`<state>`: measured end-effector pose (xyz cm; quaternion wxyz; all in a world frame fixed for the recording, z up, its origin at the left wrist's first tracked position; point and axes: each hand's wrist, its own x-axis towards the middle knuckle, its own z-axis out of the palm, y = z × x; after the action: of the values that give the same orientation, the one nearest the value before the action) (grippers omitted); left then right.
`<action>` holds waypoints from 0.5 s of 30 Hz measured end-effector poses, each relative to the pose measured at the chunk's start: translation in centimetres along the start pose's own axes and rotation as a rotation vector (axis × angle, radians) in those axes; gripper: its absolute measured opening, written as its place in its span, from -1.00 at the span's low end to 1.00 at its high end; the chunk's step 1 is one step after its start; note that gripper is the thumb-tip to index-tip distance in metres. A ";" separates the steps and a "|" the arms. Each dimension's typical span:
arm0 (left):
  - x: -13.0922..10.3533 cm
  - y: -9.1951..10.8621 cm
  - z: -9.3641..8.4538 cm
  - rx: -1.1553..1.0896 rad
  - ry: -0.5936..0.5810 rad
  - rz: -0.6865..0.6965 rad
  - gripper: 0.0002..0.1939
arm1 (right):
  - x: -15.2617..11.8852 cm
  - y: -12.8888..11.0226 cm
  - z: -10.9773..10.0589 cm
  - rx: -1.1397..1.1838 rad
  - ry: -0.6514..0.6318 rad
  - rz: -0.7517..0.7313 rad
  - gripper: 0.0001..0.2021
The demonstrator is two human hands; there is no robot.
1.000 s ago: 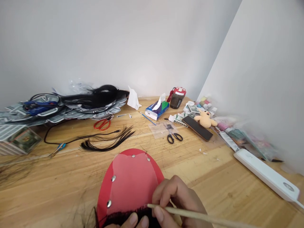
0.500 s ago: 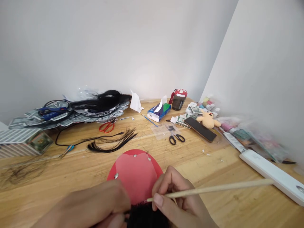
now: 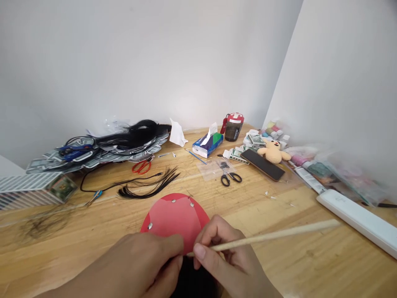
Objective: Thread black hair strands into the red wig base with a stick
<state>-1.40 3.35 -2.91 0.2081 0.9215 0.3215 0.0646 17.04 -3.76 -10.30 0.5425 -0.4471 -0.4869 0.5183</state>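
Observation:
My right hand point(image 3: 221, 256) is closed around a thin wooden-handled tool point(image 3: 279, 235), whose far end points to the right. The tool's tip lies between my two hands, at the upper edge of a mass of black hair point(image 3: 195, 279). My left hand point(image 3: 151, 258) is closed with thumb and forefinger pinched beside that tip. What it pinches is hidden. Behind both hands stands a rounded red form point(image 3: 176, 217) with a pinkish sheet over it, fixed by several silver pins point(image 3: 150, 226). My hands hide its lower part.
Loose black hair strands point(image 3: 151, 186), orange-handled scissors point(image 3: 142, 167) and black-handled scissors point(image 3: 231, 179) lie beyond the red form. A tissue pack point(image 3: 207, 145), a cup point(image 3: 234, 127), a phone point(image 3: 263, 164) and a plush toy point(image 3: 273, 152) stand farther back. A long white device point(image 3: 356, 219) lies right.
My left hand has moved right, up against the tool's tip. The tool has shifted slightly left and up with my right hand. The view has turned a little.

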 end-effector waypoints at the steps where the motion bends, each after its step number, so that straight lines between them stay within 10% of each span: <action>1: 0.3 0.2 -0.1 0.003 -0.008 -0.021 -0.77 | 0.1 0.0 0.0 0.004 -0.006 -0.017 -0.61; 15: 1.8 2.2 -0.9 0.169 -0.112 -0.114 -0.78 | 0.5 -0.3 0.1 0.075 -0.045 -0.019 -0.69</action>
<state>0.98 3.24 -1.16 0.1505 0.9183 0.3653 -0.0264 16.95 -3.26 -9.97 0.5528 -0.4102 -0.4833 0.5409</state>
